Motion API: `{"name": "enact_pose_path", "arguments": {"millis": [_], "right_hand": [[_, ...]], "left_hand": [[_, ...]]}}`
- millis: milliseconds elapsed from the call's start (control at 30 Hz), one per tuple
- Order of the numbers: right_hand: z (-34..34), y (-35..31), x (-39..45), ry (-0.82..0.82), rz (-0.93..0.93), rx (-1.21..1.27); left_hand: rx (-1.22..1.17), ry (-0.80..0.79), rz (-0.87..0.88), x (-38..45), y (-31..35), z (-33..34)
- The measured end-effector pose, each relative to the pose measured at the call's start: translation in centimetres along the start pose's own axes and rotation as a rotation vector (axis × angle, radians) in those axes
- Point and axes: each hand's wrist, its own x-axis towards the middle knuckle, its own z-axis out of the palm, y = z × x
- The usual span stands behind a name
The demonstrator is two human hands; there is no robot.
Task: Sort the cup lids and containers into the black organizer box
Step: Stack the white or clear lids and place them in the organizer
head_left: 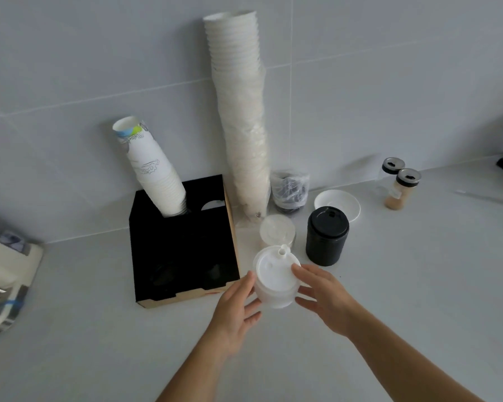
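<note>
Organizer box point(183, 250) sits at the left, and only a leaning stack of paper cups point(154, 172) stands in its back slot; the front slots look dark and empty. Just right of it, the left hand point(235, 309) and right hand point(323, 297) cradle a white stack of lids point(276, 280) between loosely spread fingers, at the box's front corner. Further right, clear lids point(277, 231) and a black stack of lids point(327, 235) wait on the counter point(418, 285). Early days, most sorting looks undone.
</note>
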Motion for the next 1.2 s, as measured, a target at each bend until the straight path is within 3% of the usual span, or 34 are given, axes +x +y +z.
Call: {"name": "enact_pose_path", "arguments": {"millis": [500, 700, 900, 1200], "right_hand": [[11.0, -6.9, 0.1, -0.097, -0.204, -0.129], [14.3, -9.5, 1.7, -0.035, -0.253, -0.133], [17.1, -12.1, 3.8, -0.027, -0.313, -0.12], [18.0, -15.3, 9.2, -0.005, -0.297, -0.274]], "left_hand": [[-0.134, 0.015, 0.185, -2.3, 7.9, -6.9], [-0.152, 0.041, 0.252, -1.2, 10.4, -8.3], [-0.173, -0.028, 0.235, 0.4, 12.5, -7.8], [-0.276, 0.077, 0.149, 6.6, 16.6, -7.9]]}}
